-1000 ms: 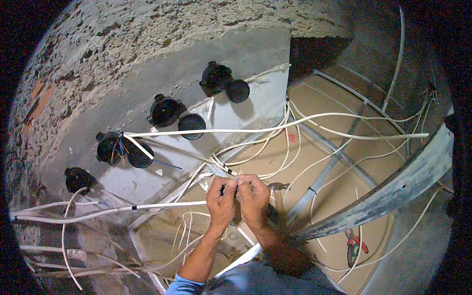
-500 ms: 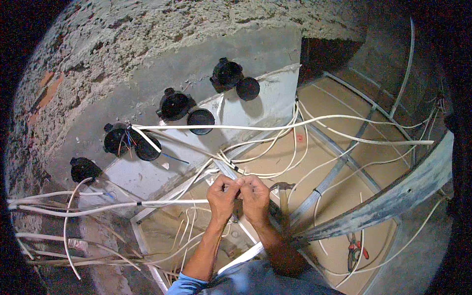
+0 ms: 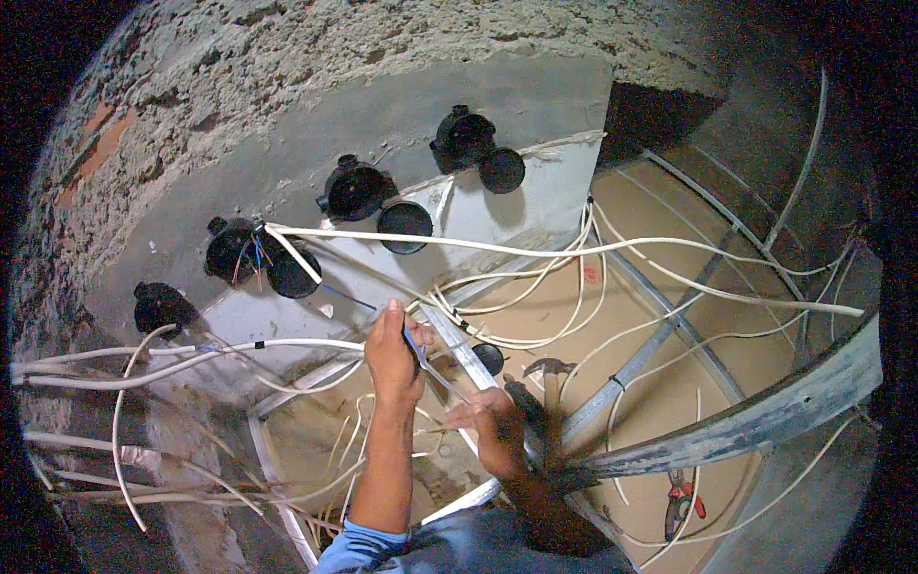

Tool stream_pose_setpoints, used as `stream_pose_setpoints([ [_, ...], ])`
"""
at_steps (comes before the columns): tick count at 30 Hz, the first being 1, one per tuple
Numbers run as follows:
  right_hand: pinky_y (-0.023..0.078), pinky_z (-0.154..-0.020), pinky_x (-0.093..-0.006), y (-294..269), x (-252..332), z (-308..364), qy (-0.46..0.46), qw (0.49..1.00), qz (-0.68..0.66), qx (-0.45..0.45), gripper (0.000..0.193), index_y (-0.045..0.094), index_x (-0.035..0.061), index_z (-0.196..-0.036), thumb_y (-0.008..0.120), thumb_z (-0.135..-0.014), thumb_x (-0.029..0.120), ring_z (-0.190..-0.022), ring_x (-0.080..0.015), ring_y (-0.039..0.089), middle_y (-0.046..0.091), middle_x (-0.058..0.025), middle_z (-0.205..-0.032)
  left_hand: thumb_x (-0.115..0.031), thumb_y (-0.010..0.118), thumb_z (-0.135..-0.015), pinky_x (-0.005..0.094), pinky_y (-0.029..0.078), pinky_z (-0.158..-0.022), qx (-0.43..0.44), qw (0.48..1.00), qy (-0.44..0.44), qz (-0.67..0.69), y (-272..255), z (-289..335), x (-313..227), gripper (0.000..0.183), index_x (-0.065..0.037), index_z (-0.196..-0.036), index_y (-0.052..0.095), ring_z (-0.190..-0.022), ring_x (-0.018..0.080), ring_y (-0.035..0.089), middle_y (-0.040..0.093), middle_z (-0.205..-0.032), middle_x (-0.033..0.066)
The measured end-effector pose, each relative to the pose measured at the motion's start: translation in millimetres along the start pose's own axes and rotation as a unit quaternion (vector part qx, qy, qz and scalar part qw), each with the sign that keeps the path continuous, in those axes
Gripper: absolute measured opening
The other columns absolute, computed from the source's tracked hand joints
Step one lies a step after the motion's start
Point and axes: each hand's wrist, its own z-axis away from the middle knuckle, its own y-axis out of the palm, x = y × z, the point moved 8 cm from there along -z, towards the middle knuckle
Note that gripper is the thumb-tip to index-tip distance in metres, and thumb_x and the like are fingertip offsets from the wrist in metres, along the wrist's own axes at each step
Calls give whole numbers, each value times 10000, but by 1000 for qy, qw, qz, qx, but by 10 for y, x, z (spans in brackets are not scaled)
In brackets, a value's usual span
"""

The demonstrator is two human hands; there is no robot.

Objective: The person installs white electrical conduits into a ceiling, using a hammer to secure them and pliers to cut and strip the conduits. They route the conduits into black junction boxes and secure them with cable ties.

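My left hand (image 3: 390,359) is closed round the end of a white cable (image 3: 311,342), which runs in from the left. A blue wire (image 3: 417,350) shows along its fingers, and a thin pale strand slants from there down toward my right hand (image 3: 494,428). That hand is lower and to the right, its fingers drawn together and pointing left; what they pinch is too small to make out. Beside it, a hammer (image 3: 552,392) and a dark-handled tool (image 3: 526,400) stand upright, partly hidden by my arm.
Black round junction boxes (image 3: 356,188) line the grey wall, with round lids (image 3: 404,227) hanging beside several. White cables (image 3: 535,251) cross above the tan panel (image 3: 660,430) and its metal framing. Red-handled pliers (image 3: 682,505) lie at right, below a curved metal strip (image 3: 746,416).
My hands were together at the centre; now they are apart. The left has gone up and left with the cable, the right down. A blue wire shows at my left fingers.
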Motion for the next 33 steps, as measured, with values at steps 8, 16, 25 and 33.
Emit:
stream_pose_setpoints([
  [8,448,-617,-291,-72,478,-177,23,963,261,60,499,648,-5,-929,521,-941,477,-656,-121,537,573,-48,-762,-261,526,-986,331,479,-685,216,958,91,-167,178,225,9,276,-22,-867,597,-705,193,598,592,-715,80],
  [16,353,-507,-253,103,-168,65,317,924,-137,162,266,576,76,-797,634,-895,316,-540,-104,439,485,13,-629,-215,516,-983,345,445,-699,376,860,203,-280,77,623,-45,269,7,-846,581,-735,261,554,570,-779,127],
  [25,460,-596,-264,193,50,-74,35,998,51,1,387,612,-27,-1097,628,-911,311,-637,-139,561,611,-62,-817,-239,511,-1003,297,458,-759,308,929,95,-183,136,376,-93,282,-11,-950,668,-828,157,568,623,-903,64],
  [33,442,-522,-264,-96,462,-358,-163,959,211,-95,221,643,-41,-986,592,-923,164,-560,-102,528,641,-98,-844,-289,539,-994,272,454,-783,261,946,28,-189,390,343,37,325,-31,-1130,682,-862,132,570,645,-943,61],
])
